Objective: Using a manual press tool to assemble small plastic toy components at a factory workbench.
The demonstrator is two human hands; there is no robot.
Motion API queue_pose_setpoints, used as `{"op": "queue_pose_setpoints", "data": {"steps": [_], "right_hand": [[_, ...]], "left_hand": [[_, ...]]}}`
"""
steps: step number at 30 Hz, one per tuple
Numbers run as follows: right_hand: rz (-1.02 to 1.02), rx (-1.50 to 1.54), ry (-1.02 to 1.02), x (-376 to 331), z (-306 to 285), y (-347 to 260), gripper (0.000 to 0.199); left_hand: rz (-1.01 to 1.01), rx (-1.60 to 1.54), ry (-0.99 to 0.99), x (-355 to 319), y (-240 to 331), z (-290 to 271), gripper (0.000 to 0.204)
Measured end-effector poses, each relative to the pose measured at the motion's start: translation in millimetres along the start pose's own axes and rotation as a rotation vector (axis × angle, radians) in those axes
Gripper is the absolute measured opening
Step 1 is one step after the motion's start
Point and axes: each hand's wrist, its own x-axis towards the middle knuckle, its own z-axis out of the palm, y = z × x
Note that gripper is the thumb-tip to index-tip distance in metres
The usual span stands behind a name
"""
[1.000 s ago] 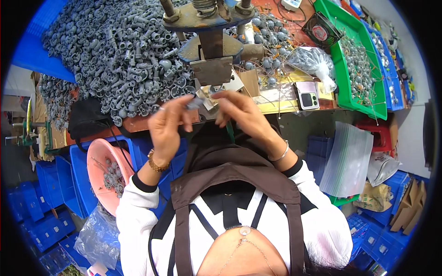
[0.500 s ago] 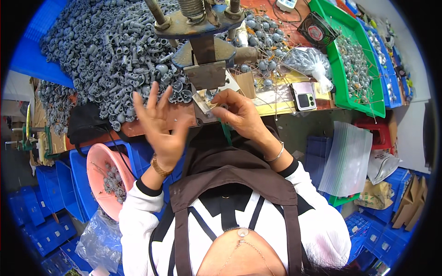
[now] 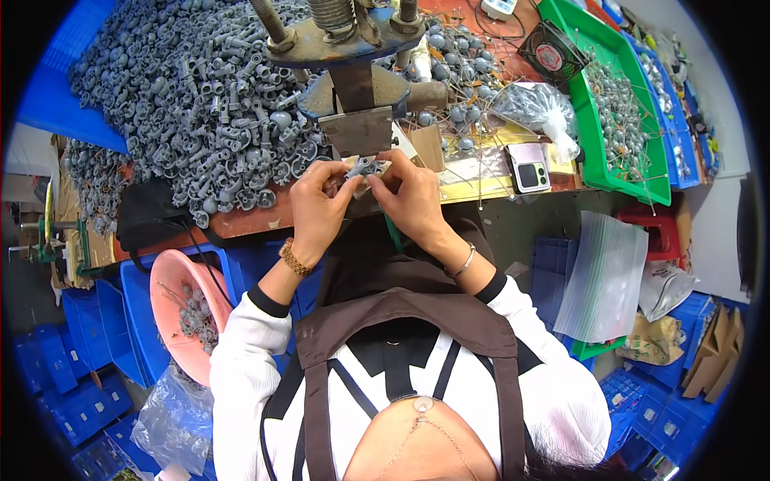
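Looking down from the head view, both bare hands meet at the near edge of the red-topped wooden counter (image 3: 258, 219), in front of a heavy metal press (image 3: 345, 50) with threaded posts and a coil spring. Between them is a small grey plastic fitting (image 3: 363, 167), just on the near side of the flat steel block (image 3: 357, 132) hanging under the press. The left hand (image 3: 317, 210) is closed in a pinch around the fitting's left end, thumb toward the person; the right hand (image 3: 415, 207) has its thumb and forefinger drawn together on the right end. What lies directly beneath the fitting is mostly covered, so whether it rests on anything cannot be told.

To the far left spreads a large heap of loose grey plastic parts (image 3: 233, 104); to the far right, grey balls with thin wire stems (image 3: 459, 115) lie near a long green plastic tray (image 3: 662, 174). A pink round plastic tub (image 3: 165, 297) stands nearer, left of the person.

The step in hand seems to be turning or lining up the fitting with both hands. The next move calls for a steady, light pinch, with fingertips clear of the steel block.
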Motion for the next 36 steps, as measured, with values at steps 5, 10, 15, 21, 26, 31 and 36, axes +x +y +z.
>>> {"op": "queue_pose_setpoints", "data": {"steps": [5,10,15,21,26,31,36], "right_hand": [[-0.057,-0.163,-0.055,10,-24,5,0.015],[0.018,0.512,0.101,110,-84,-4,0.022],[-0.376,0.628,0.209,109,-91,-73,0.040],[-0.854,0.068,0.107,8,-95,-57,0.022],[-0.480,0.287,0.312,79,-142,-54,0.018],[-0.056,-0.506,0.176,179,-114,78,0.024],[-0.041,-0.673,-0.004,203,-96,106,0.026]], "left_hand": [[0.122,0.006,-0.015,12,0,-4,0.019],[0.157,0.089,-0.160,22,7,-12,0.022],[0.162,0.170,-0.042,11,9,-2,0.020],[0.136,0.153,-0.054,10,16,-7,0.012],[0.226,0.464,-0.249,0,19,-31,0.029],[-0.174,-0.201,-0.511,-24,71,-79,0.028],[-0.328,-0.278,-0.007,-72,52,-186,0.018]]}}
